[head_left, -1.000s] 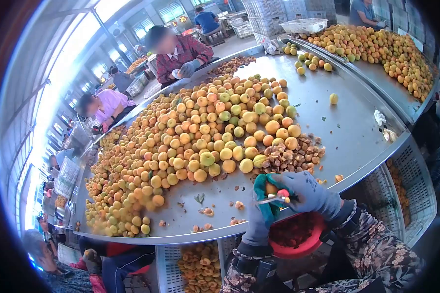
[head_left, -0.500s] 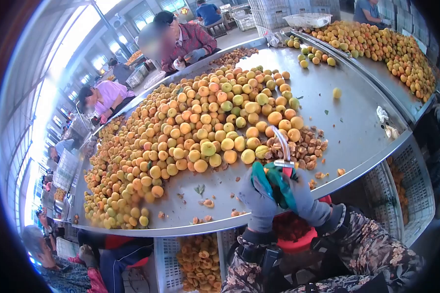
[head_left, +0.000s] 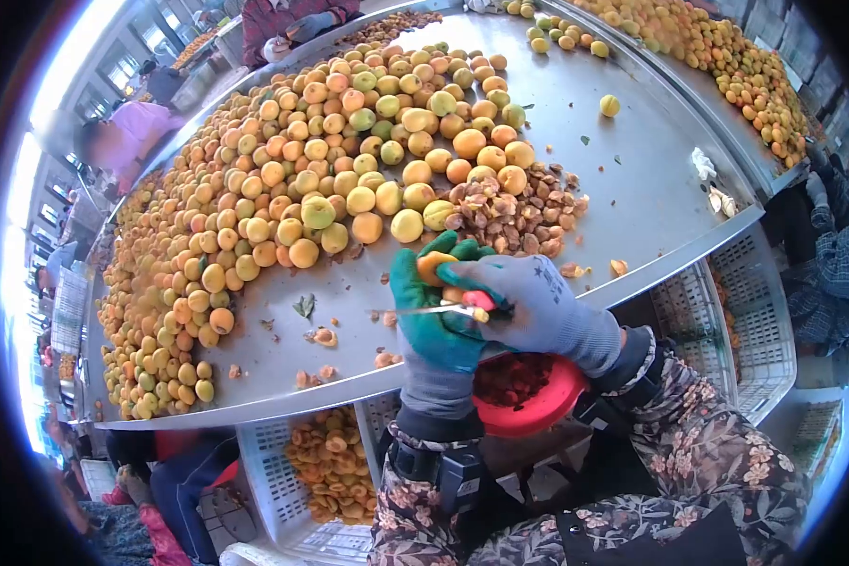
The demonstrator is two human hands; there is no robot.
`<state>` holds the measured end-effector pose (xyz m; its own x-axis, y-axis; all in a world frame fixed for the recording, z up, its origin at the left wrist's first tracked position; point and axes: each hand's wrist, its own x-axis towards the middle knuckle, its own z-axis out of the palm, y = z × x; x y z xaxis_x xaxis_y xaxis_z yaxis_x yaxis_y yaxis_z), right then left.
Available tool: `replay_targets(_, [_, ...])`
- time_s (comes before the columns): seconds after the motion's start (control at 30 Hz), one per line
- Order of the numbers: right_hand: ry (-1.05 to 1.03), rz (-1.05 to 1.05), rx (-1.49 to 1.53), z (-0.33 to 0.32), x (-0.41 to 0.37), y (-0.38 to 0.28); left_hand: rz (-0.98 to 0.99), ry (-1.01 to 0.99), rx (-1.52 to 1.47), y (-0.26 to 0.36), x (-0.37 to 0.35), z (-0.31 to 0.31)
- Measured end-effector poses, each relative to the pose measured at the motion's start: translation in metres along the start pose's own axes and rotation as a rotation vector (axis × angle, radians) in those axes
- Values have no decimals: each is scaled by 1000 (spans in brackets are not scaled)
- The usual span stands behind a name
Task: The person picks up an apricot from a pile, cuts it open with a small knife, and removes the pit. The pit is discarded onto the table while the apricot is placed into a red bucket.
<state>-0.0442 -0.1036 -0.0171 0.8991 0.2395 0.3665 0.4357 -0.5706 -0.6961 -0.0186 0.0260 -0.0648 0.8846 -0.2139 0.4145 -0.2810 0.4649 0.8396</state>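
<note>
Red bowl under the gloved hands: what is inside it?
The red bowl holds a heap of dark reddish-brown pieces, too small to identify. The left hand, gripping an apricot, and the right hand, gripping a knife, cover the bowl's far part.

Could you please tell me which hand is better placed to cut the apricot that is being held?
Probably the right hand: it grips the red-handled knife, its blade pointing across toward the left hand, whose green-gloved fingers are occupied pinching the apricot.
</note>
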Motion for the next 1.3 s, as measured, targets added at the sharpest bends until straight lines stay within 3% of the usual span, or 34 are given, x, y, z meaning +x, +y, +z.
replay_targets(0.07, [102,-30,143,1,4,2,97,11,104,0,2,-4])
replay_targets(0.1, [243,-86,184,2,4,3,-186,100,-367,4,7,-7])
replay_targets(0.13, [239,-84,182,-1,5,3,-469,186,-837,9,11,-7])
replay_targets(0.2, [368,-38,1056,-13,6,0,-516,209,-683,17,13,1])
replay_targets(0.3, [687,-3,1042,-23,19,-22,-724,227,-811,18,15,6])
replay_targets(0.47, [600,-19,1198,-16,15,-20,-641,39,-641,19,3,25])
replay_targets(0.53, [612,20,1159,-10,14,-19,-671,257,-579,15,2,31])
replay_targets(0.57, [607,23,1156,-10,14,-20,-670,260,-584,9,-2,34])
replay_targets(0.63, [603,39,1010,-10,14,-20,-361,311,102,-3,-4,38])
replay_targets(0.67, [596,41,1009,-9,15,-17,-360,317,99,-3,-5,36])
replay_targets(0.73, [688,-106,646,-1,13,-9,-650,319,-571,11,-1,37])
replay_targets(0.77, [686,-103,648,1,12,-6,-651,323,-571,12,-1,37])
replay_targets(0.83, [555,10,1123,1,10,-1,-628,331,-611,11,-1,40])
replay_targets(0.93, [567,-87,1007,5,12,2,-529,432,-518,5,2,48])
replay_targets(1.07, [543,81,1115,4,14,-9,-482,433,-575,13,5,55])
replay_targets(1.13, [546,-105,603,2,20,-6,-446,416,-602,19,9,60])
replay_targets(1.2, [546,-107,767,10,22,3,-510,489,-622,17,10,61])
replay_targets(1.27, [696,130,800,13,29,2,-487,408,-513,3,6,52])
replay_targets(1.3, [708,7,779,13,35,7,-574,398,-454,1,8,47])
